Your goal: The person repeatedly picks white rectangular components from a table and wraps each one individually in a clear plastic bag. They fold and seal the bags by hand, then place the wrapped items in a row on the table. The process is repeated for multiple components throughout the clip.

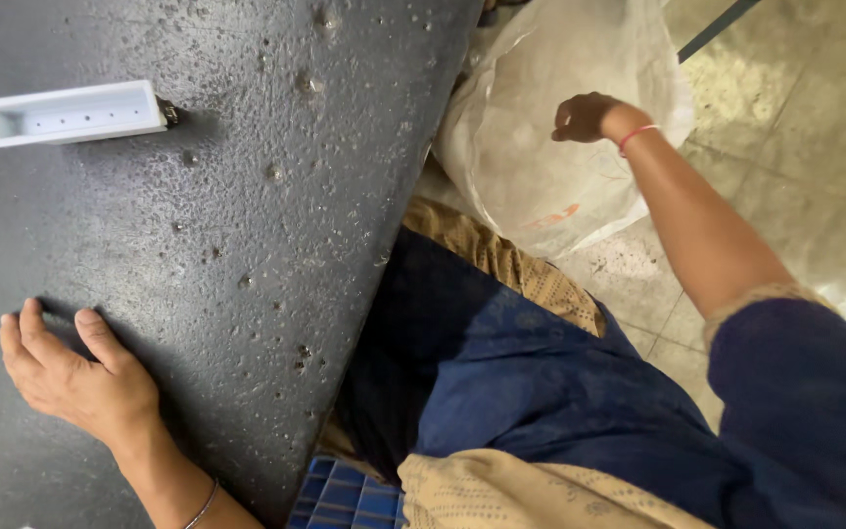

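reaching my right hand (587, 117), fingers curled, onto the thin white sack (540, 147); soft, light, i'd pinch its rim. left hand (70, 377) flat, released, on the table (247, 196).

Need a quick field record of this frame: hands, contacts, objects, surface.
left hand: palm down on the table, fingers spread, empty
right hand: reaching into the sack, fingers curled; any hold hidden
table: dark, rough, pitted
tray: white, long, open top, on the table, apart from both hands
sack: whitish, on the tiled floor beside the table
crate: blue, lower edge, partly seen
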